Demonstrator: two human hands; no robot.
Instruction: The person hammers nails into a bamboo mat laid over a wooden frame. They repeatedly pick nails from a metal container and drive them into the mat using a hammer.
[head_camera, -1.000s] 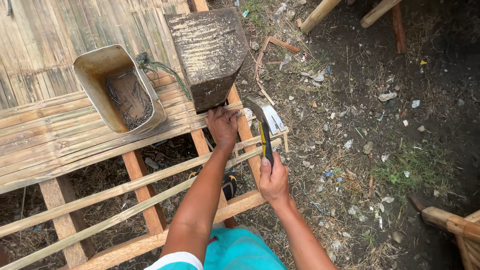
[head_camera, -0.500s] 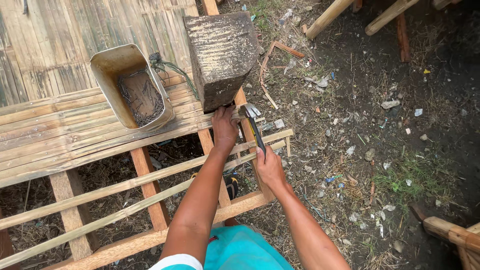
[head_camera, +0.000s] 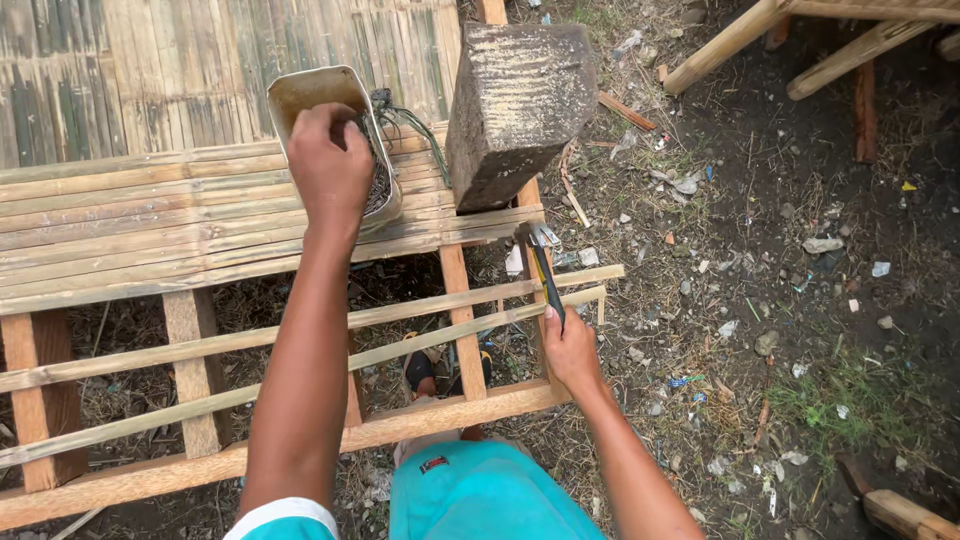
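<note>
- The left hand (head_camera: 330, 165) reaches to the far left into a dented rectangular metal tin (head_camera: 300, 90) that sits on the nailed bamboo slats (head_camera: 150, 225); its fingers are curled downward inside the tin, and what they pinch, if anything, is hidden by the back of the hand.
- Dark nails or wire bits (head_camera: 378, 190) show in the tin just right of that hand.
- The right hand (head_camera: 572, 350) is wrapped tight around the dark handle of a claw hammer (head_camera: 540, 262), whose metal head rests on the right end of the slats.
- A heavy weathered square wooden block (head_camera: 515, 105) stands on the far right corner of the slats, just beyond the hammer head.
- Two loose thin bamboo strips (head_camera: 400, 325) lie across the pale wooden frame (head_camera: 200, 375), nearer than the nailed slats.
- To the right lies dark littered soil (head_camera: 800, 250), with round wooden poles (head_camera: 740, 35) at the far edge.
- The person's turquoise shorts (head_camera: 480, 495) show at the near edge.
</note>
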